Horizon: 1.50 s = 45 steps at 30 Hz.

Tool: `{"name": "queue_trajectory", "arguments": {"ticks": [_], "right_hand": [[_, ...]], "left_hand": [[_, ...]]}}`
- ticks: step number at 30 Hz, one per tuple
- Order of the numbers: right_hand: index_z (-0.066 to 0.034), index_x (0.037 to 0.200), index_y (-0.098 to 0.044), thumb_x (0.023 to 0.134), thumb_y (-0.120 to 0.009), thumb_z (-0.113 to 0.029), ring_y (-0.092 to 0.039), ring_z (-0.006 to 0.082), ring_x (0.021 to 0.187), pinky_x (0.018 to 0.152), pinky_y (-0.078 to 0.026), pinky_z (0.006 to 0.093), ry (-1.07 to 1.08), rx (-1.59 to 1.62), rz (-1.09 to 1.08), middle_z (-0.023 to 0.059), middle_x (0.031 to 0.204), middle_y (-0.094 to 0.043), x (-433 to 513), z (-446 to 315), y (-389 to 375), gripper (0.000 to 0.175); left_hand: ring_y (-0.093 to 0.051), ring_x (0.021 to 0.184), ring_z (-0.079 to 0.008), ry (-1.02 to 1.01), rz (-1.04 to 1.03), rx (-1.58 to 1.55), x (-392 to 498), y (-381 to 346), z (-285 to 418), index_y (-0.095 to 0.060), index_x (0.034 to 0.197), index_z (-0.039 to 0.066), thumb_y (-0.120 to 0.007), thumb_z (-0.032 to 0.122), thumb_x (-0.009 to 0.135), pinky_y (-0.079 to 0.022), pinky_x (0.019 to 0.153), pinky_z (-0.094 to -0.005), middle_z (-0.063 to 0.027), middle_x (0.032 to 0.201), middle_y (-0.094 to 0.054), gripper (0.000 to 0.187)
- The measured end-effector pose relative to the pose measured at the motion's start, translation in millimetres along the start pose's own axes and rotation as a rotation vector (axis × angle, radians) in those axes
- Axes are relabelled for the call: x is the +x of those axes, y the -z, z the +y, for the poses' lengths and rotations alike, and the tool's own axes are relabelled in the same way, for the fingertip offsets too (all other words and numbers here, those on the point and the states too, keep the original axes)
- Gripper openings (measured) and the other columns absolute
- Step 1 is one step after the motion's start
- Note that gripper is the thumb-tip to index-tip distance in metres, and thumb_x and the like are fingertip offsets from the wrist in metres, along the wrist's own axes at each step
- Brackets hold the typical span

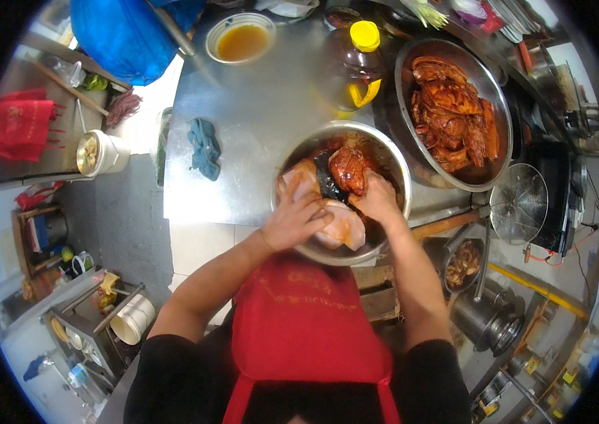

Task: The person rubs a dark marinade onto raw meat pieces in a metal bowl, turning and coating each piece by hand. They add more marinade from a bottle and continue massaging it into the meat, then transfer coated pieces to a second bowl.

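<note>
A round stainless steel bowl (pixel 406 185) stands at the near edge of the metal table, just in front of me. Inside it are pale raw meat pieces (pixel 343 230) and a glossy reddish-brown piece of meat (pixel 347 168). Between them shows a black, shiny patch (pixel 327 172) that I cannot identify. My left hand (pixel 299 218) lies with spread fingers on the pale meat, at the bowl's left side. With its fingers down in the bowl, my right hand (pixel 376 197) grips the lower right side of the reddish-brown piece; its fingertips are partly hidden.
Right of the bowl, an oval metal basin (pixel 402 114) holds sauce-coated meat. Behind stands a jug with a yellow cap (pixel 364 36). A blue cloth (pixel 204 148) and a dish of brown liquid (pixel 241 42) are on the metal table (pixel 257 106). A wire strainer (pixel 519 204) is at right.
</note>
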State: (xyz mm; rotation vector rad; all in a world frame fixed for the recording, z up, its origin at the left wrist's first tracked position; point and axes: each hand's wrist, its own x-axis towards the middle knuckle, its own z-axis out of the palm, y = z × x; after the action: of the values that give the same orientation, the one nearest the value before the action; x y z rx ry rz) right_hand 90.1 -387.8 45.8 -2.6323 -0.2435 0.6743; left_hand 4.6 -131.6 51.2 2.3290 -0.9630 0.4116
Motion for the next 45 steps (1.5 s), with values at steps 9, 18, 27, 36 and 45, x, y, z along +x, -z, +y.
{"name": "queue_trajectory", "arguments": {"ticks": [9, 18, 27, 36, 45], "right_hand": [[-0.0002, 0.166, -0.022, 0.082, -0.083, -0.025, -0.036, 0.0467, 0.151, 0.122, -0.038, 0.0448, -0.089, 0.012, -0.011, 0.0317, 0.164, -0.035, -18.0, -18.0, -0.3, 0.106], [0.0063, 0.144, -0.056, 0.081, -0.088, -0.025, -0.073, 0.0288, 0.112, 0.099, -0.058, 0.0395, -0.174, 0.803, -0.205, 0.0198, 0.127, -0.073, 13.7, 22.3, 17.5, 0.077], [0.0042, 0.149, -0.053, 0.094, -0.078, -0.038, -0.061, 0.0423, 0.132, 0.111, -0.05, 0.0467, -0.201, 0.042, 0.069, 0.0287, 0.143, -0.061, 14.7, 9.6, 22.8, 0.074], [-0.0105, 0.158, -0.046, 0.081, -0.087, -0.031, -0.068, 0.0417, 0.118, 0.104, -0.054, 0.0496, -0.07, -0.235, -0.004, 0.0247, 0.135, -0.066, -0.3, -22.4, 33.3, 0.089], [-0.0079, 0.128, -0.071, 0.084, -0.076, -0.05, -0.07, 0.0365, 0.12, 0.103, -0.056, 0.0448, -0.131, -0.416, -0.34, 0.0186, 0.131, -0.072, 52.4, -45.4, 41.8, 0.061]], "left_hand": [[-0.063, 0.119, -0.0248, -0.012, -0.015, 0.017, -3.1, -6.7, -3.0, -0.072, 0.113, 0.018, -0.069, 0.017, 0.083, -0.025, 0.124, -0.0691, -0.0047, 0.112, -0.067, 0.03], [-0.062, 0.118, -0.0235, -0.034, -0.027, 0.018, 1.0, -4.5, -4.1, -0.073, 0.109, 0.018, -0.068, 0.016, 0.087, -0.027, 0.123, -0.0689, -0.0037, 0.109, -0.066, 0.023], [-0.061, 0.117, -0.0232, -0.029, -0.022, -0.034, 10.3, -6.9, -1.0, -0.073, 0.11, 0.017, -0.066, 0.014, 0.089, -0.028, 0.123, -0.0682, -0.0039, 0.106, -0.065, 0.023], [-0.061, 0.118, -0.0243, -0.019, -0.05, -0.023, 10.7, -7.1, -0.7, -0.073, 0.111, 0.017, -0.064, 0.016, 0.088, -0.027, 0.122, -0.0681, -0.0041, 0.105, -0.064, 0.024], [-0.061, 0.118, -0.0242, -0.037, -0.038, -0.007, 11.9, -11.1, -2.2, -0.073, 0.112, 0.018, -0.064, 0.015, 0.088, -0.028, 0.123, -0.0674, -0.0037, 0.104, -0.064, 0.026]]}}
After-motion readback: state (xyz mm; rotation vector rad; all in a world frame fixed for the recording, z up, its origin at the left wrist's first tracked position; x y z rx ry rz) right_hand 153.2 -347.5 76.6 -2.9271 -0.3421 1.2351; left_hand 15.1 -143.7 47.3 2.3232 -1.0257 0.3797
